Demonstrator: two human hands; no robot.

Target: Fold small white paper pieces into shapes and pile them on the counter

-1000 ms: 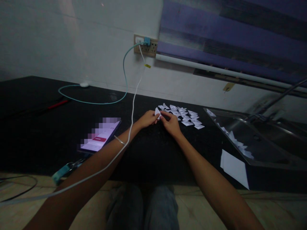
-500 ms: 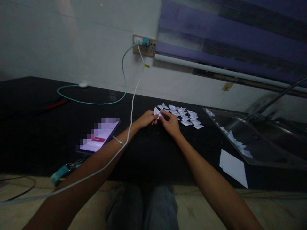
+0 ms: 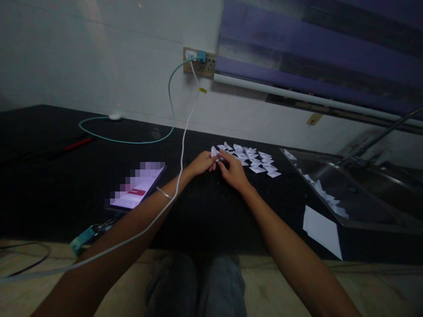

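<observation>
- Work in hand: one small paper (image 3: 213, 151), white, folded to a point at its top, held up just over the black counter (image 3: 211, 215) at the near-left end of the folded papers.
- Left hand (image 3: 201, 164): fingers and thumb together, pinched on the small paper from its left side.
- Right hand (image 3: 234, 171): forefinger reaches the right side of the small paper; a gap shows between forefinger and thumb. Cannot tell whether any of these fingers grip it; the other fingers are curled out of sight.
- Done, as judged from shape: the folded papers (image 3: 242, 155), a loose cluster behind and right of the right hand, look finished. Some touch or overlap; exact count not readable.
- Also apparently done: a row of white papers (image 3: 320, 189) along the left edge of the sink (image 3: 370, 213). Their creases are hard to make out in the dim light.
- In progress: the small paper shows folds, but its final form is partly covered by the fingers; stage uncertain.
- Left over: flat sheets (image 3: 322, 232) lie near the counter's front edge, well apart from both hands, seemingly unfolded. Number of sheets unclear.
</observation>
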